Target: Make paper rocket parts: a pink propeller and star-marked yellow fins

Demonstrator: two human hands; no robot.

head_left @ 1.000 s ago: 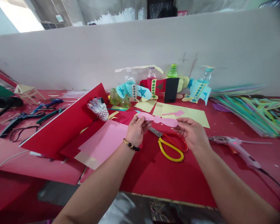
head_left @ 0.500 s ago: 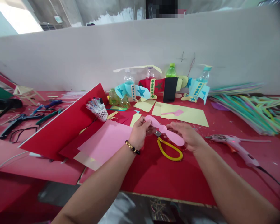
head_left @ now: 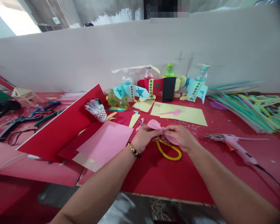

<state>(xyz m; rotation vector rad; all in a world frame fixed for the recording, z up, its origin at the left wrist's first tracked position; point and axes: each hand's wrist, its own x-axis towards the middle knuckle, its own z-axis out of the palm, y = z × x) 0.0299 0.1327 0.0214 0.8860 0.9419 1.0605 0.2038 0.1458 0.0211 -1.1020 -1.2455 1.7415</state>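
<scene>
A pink paper propeller shape (head_left: 154, 124) is pinched at its narrow middle between both hands. My left hand (head_left: 145, 137) is closed on it from the left, thumb and fingertips meeting near the centre. Close against it, my right hand (head_left: 180, 137) also pinches the paper, and one lobe shows partly behind its fingers. Scissors with yellow handles (head_left: 170, 155) lie on the red table just beneath; my hands hide part of them. Small pink paper scraps (head_left: 142, 120) lie past my left hand.
Pink sheets (head_left: 107, 140) and a leaning red board (head_left: 60, 124) are on the left, with a cup of markers (head_left: 100, 115). A glue gun (head_left: 238, 144) lies right, near several plastic sticks (head_left: 245, 112). Behind stand decorated bottle planes (head_left: 197, 88) and a black phone (head_left: 168, 89).
My hands have come together at the middle of the pink propeller; before, the left held one end and the right was near the other. The paper now looks bent.
</scene>
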